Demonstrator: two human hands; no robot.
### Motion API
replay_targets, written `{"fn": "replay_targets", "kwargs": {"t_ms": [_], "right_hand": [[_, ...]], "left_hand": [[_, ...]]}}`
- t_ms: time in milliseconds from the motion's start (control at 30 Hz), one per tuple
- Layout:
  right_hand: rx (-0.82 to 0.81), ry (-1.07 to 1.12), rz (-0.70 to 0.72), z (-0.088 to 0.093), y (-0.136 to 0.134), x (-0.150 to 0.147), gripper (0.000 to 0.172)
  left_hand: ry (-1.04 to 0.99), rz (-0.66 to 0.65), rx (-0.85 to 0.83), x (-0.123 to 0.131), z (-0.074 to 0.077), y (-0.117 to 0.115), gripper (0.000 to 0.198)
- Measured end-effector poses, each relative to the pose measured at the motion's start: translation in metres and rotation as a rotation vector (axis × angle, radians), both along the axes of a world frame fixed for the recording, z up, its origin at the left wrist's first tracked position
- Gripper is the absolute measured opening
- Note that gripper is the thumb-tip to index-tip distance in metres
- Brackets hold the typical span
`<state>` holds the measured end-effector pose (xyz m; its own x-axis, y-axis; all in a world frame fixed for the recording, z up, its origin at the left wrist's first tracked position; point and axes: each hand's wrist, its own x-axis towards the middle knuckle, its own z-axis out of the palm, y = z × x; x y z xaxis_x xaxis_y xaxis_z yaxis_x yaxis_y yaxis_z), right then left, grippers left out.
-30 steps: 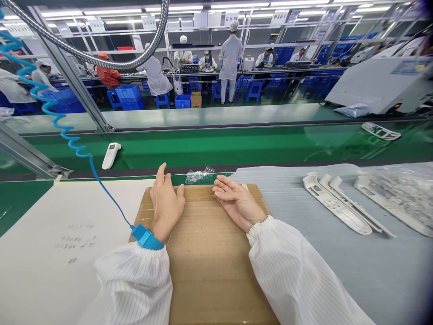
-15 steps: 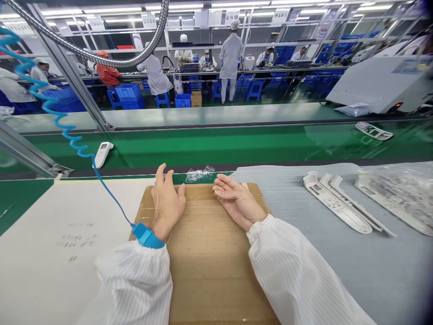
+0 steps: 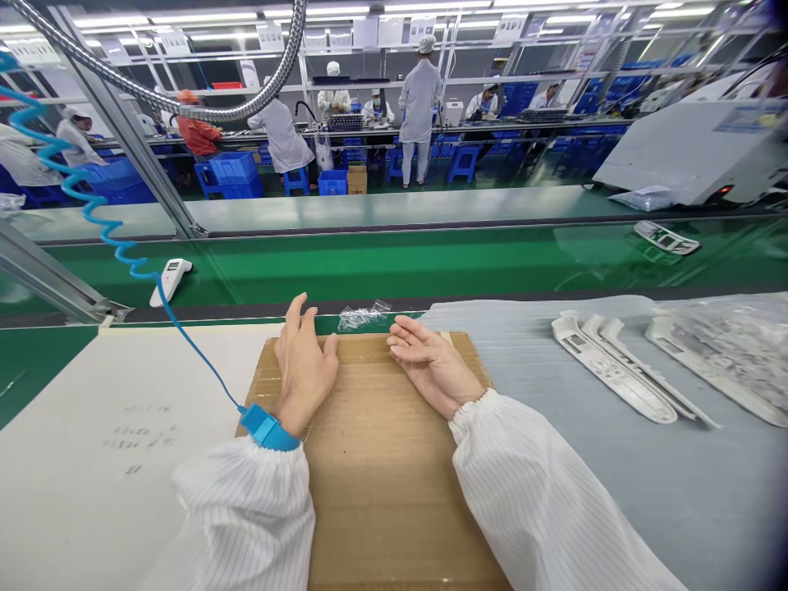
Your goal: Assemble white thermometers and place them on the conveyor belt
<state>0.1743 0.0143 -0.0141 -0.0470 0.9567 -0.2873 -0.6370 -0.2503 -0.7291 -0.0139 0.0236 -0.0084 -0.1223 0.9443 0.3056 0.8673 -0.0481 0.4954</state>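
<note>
My left hand (image 3: 305,361) is over the far left part of a brown cardboard sheet or box (image 3: 382,460), its fingers apart and holding nothing. A blue wrist strap (image 3: 268,428) with a coiled blue cord (image 3: 92,205) circles that wrist. Toward the far right part of the cardboard, my right hand (image 3: 434,365) rests palm turned inward, fingers loosely stretched, nothing in it. Between and just beyond both hands lies a small heap of clear plastic bits (image 3: 363,315).
White plastic casings (image 3: 616,369) and a clear bag of parts (image 3: 732,345) lie on grey foam sheet (image 3: 529,460) at right. A white handheld device (image 3: 171,281) and a white casing (image 3: 667,237) sit on the green belt (image 3: 394,254). Several people work behind.
On the green belt, the white handheld device and the white casing have shifted a little leftward. Both my hands stay where they were. The coiled cord has swung slightly left.
</note>
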Motion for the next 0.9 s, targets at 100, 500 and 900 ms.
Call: {"fn": "replay_targets", "kwargs": {"t_ms": [100, 500, 900], "right_hand": [[0.004, 0.002, 0.004, -0.0007, -0.0003, 0.0004, 0.046], [0.034, -0.003, 0.022, -0.0055, 0.0001, 0.0021, 0.049], [0.022, 0.059, -0.004, -0.0003, -0.0004, -0.0007, 0.046]], "left_hand": [[0.003, -0.004, 0.007, -0.0002, 0.0000, -0.0005, 0.045], [0.024, 0.004, 0.009, -0.0008, -0.0016, 0.0007, 0.046], [-0.018, -0.009, 0.086, -0.0061, -0.0079, 0.0043, 0.038]]}}
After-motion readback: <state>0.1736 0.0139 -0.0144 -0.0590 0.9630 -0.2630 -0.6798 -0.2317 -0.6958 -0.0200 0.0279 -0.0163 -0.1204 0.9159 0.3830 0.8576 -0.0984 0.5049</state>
